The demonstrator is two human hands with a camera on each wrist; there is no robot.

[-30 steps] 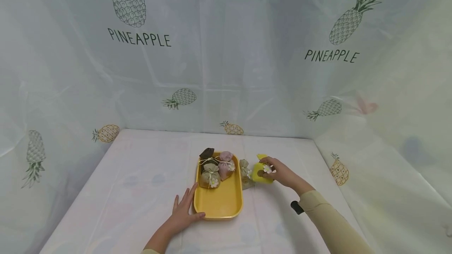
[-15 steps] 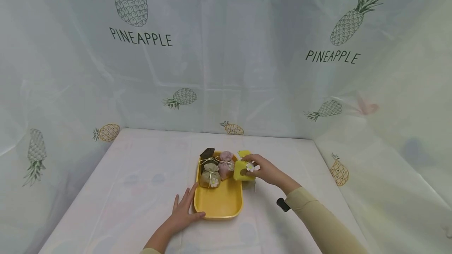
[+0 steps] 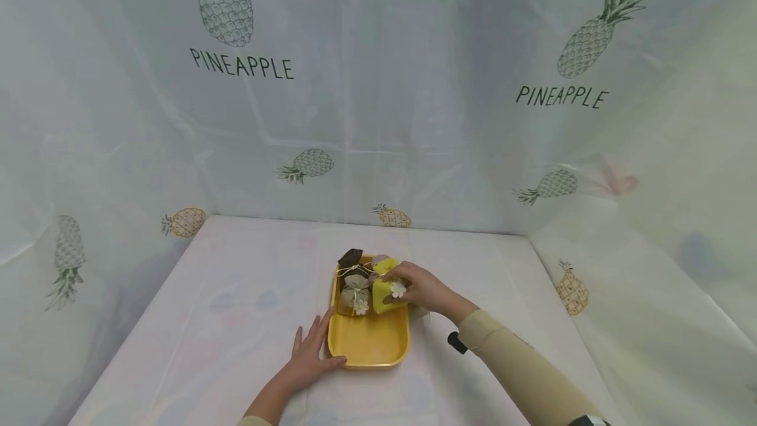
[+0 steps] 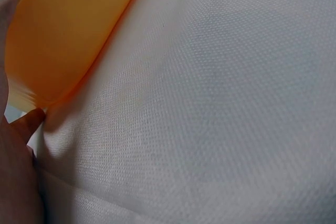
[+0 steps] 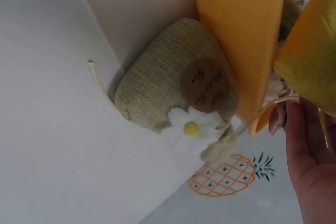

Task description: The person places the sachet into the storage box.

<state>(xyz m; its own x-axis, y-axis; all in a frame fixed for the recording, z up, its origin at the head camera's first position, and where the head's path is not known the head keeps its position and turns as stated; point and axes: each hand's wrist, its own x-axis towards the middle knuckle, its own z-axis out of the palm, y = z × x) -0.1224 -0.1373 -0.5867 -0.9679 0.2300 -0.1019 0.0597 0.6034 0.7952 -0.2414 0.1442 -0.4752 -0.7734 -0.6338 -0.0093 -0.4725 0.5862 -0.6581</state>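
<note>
While the right hand pinches a yellow pouch with its fingers curled about the pouch's neck, it holds that pouch over the far right part of the yellow tray; a small white flower on the pouch sits just beside the fingertips. Immediately left of the held pouch, inside the tray, stand a beige pouch with its own white flower, a dark brown pouch behind it, and a pink pouch that is mostly hidden by the yellow one. Just beneath and to the right of the right hand, outside the tray's rim, a burlap pouch lies on the bench, touching the tray's side wall; the right wrist view shows its round label and white daisy. The left hand lies flat on the bench with straight, spread fingers, gripping nothing, its thumb touching the near left corner of the tray; the left wrist view shows that corner against the thumb and the woven bench cover. A beige sleeve covers the right forearm. Behind both hands hangs a pale curtain printed with pineapples.
</note>
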